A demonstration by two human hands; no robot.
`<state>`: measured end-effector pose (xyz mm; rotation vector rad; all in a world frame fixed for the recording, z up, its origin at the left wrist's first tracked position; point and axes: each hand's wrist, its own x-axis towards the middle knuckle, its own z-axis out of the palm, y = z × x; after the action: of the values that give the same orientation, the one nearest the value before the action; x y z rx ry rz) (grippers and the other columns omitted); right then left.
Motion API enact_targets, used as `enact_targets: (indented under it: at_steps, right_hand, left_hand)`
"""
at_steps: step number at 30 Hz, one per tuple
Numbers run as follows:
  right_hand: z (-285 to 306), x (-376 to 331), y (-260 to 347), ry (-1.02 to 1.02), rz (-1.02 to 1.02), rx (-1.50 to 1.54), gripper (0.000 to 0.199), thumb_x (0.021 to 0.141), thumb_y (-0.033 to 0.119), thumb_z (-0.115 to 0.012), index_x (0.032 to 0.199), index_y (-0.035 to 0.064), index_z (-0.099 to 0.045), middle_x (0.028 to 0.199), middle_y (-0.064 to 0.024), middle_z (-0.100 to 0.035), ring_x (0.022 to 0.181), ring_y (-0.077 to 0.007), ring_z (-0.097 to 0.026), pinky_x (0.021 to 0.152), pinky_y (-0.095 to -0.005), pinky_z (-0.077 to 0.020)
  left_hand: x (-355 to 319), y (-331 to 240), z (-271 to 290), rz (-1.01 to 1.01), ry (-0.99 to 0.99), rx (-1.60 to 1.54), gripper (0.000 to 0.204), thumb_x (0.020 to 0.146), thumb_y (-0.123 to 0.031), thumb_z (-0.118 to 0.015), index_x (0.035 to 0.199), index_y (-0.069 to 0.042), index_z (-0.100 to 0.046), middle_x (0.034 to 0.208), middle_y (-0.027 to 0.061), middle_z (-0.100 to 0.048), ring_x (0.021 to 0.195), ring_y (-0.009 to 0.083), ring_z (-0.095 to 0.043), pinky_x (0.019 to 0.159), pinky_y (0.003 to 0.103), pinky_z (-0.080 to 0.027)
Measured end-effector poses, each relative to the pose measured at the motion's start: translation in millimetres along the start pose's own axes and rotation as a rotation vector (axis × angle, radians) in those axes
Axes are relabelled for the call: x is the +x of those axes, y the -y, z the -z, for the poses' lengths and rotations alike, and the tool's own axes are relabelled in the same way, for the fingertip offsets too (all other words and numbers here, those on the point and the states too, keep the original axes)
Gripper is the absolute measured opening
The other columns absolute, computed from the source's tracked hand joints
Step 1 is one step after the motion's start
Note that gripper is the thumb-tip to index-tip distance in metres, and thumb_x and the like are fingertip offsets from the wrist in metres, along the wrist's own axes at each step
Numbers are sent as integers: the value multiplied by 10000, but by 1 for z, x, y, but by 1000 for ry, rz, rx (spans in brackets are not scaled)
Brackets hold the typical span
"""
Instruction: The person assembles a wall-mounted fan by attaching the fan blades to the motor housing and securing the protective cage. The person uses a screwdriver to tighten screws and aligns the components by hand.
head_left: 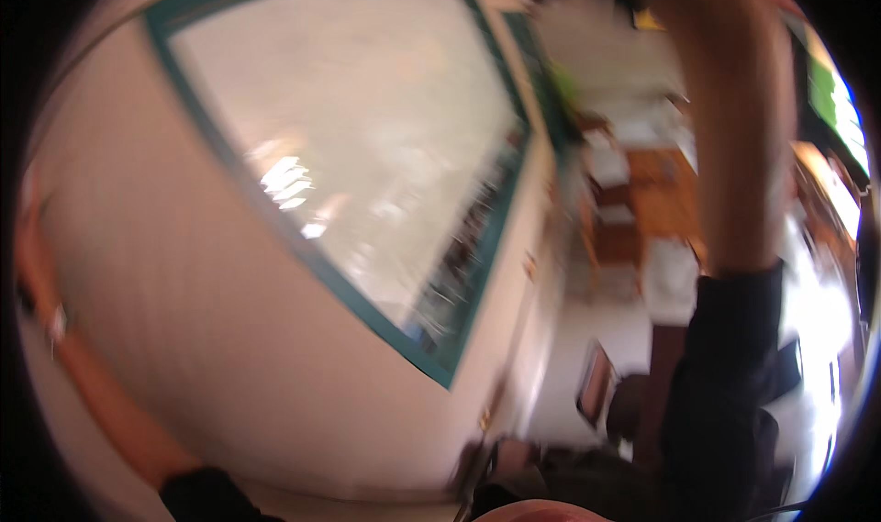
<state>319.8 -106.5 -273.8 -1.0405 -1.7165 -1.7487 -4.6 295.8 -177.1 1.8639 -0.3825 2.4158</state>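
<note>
The picture is heavily blurred. My left forearm [110, 412] rises from a dark sleeve at the lower left, with a band at the wrist. My left hand [26, 238] lies at the far left rim against a pale wall [184, 320]; its fingers are too smeared to read. My right forearm [734, 118] is raised straight up on the right out of a dark sleeve [725, 384], and its hand is cut off past the top edge. Between the arms, a large pale glossy panel [367, 137] in a teal frame [312, 256] hangs on the wall.
To the right of the wall, a room opens with wooden tables [661, 201] bearing white sheets [606, 164]. A dark chair-like shape [596, 384] stands lower down. Bright window light [835, 100] shows at the right rim.
</note>
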Motion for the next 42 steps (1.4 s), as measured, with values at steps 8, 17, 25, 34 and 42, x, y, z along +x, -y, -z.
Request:
enact_targets:
  at_steps: [8,17,25,34,42]
  right_hand:
    - [13,-532,292,622,-2254,418,304,1019,367,-580,1109,147,-770,866,-71,-699,766,-184,-649,683,-363,-534]
    - [206,-567,580,1126,-3092,-158,436,931,397,-609,1180,58,-725,1105,-261,-727,1071,-406,-711,868,-473,-556]
    - [102,-633,468,301,-2668,671,429,950,301,-648,1337,116,-644,1196,-166,-719,1085,-326,-693,946,-421,-524]
    - [107,-624,452,186,-2684,877,415,1012,317,-625,1331,53,-648,1191,-172,-717,1079,-305,-690,964,-401,-532]
    - [350,-785,785,-143,-3335,-2059,1145,655,709,-840,1444,-53,-511,1445,-282,-556,1276,-386,-597,1073,-466,-492]
  left_hand:
    - [-363,95,-33,497,458,152,608,942,-59,-687,1474,-27,-395,1476,185,-515,1253,372,-598,953,496,-586]
    - [-718,-169,-100,1852,1483,-462,661,955,-64,-691,1530,-41,-366,1529,167,-474,1351,368,-530,1089,477,-489]
    - [-765,-348,-224,2154,1982,-722,648,1049,-300,-619,1552,-29,-312,1477,217,-515,1352,311,-537,1138,451,-424]
    - [-828,-397,-251,2366,1731,-800,389,1125,-447,-365,1111,-94,-527,1224,224,-666,1294,368,-582,1088,535,-469]
    - [-933,-387,-216,2429,1745,-467,375,1101,-427,-449,835,-166,-491,668,-19,-416,648,143,-435,733,378,-459]
